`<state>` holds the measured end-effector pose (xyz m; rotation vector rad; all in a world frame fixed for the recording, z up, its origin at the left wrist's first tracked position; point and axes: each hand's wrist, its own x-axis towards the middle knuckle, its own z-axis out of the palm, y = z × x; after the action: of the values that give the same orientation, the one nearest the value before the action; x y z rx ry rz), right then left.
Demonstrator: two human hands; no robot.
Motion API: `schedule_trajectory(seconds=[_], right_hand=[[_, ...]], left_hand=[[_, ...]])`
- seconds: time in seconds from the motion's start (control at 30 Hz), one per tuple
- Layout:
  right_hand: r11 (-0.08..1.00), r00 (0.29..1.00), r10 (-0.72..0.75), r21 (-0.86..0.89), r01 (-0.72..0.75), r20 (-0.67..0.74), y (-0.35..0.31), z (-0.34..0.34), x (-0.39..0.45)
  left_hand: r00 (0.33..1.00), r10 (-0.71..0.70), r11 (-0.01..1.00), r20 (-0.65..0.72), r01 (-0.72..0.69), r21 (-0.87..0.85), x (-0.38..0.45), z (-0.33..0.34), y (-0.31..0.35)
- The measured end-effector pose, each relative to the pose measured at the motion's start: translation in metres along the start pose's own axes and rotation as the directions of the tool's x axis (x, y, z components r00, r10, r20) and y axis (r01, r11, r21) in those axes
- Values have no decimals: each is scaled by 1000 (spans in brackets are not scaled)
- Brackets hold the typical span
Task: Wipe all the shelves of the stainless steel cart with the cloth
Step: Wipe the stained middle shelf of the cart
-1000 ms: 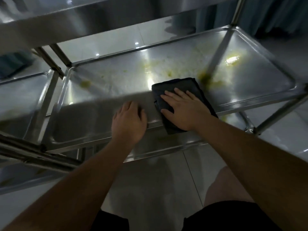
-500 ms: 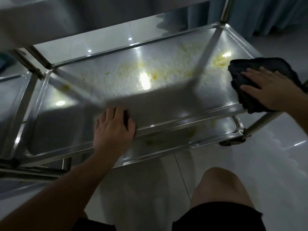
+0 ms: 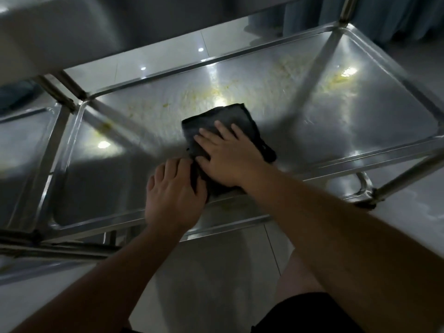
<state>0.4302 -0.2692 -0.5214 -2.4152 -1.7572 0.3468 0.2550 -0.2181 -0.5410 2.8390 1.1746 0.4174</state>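
Observation:
A folded dark cloth (image 3: 223, 118) lies on the middle steel shelf (image 3: 360, 121) of the cart, near its front rim. My right hand (image 3: 228, 157) presses flat on the cloth with fingers spread. My left hand (image 3: 174, 193) rests on the shelf's front rim right beside it, its fingers bent over the edge and touching the cloth's side. Yellowish smears (image 3: 211, 94) streak the shelf behind the cloth and toward the far right corner (image 3: 341, 76). Another spot (image 3: 104, 127) sits at the left.
The upper shelf (image 3: 72, 27) overhangs at top left. Cart posts stand at the far right (image 3: 346, 8) and near right (image 3: 408, 176). A lower shelf rim (image 3: 228, 227) shows beneath. Tiled floor (image 3: 216, 272) and my knee (image 3: 298, 275) lie below.
My right hand slid the cloth from the shelf's right end back left to the middle, up against my left hand. The view shifted; my left hand stayed on the front rim.

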Motion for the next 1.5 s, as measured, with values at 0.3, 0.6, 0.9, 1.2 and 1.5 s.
schedule_trajectory(seconds=[0.3,0.6,0.9,1.2,1.5], right_hand=[[947,943,315,-37,-320,-105,187,-44,-39],[732,723,682,107,-673,-109,194,-47,-34],[988,991,-127,-85,130,39,68,-13,-18],[794,790,605,6,-607,-100,258,-53,-88],[917,916,395,-37,-398,-70,92,-7,-84]], left_hand=[[999,-27,999,34,28,-27,0,-4,2],[999,-17,998,42,20,-57,-1,-6,4],[989,28,997,142,-17,-82,3,-10,4],[991,14,997,130,-4,-81,2,-14,9],[992,25,997,122,-15,-81,-1,-13,10]])
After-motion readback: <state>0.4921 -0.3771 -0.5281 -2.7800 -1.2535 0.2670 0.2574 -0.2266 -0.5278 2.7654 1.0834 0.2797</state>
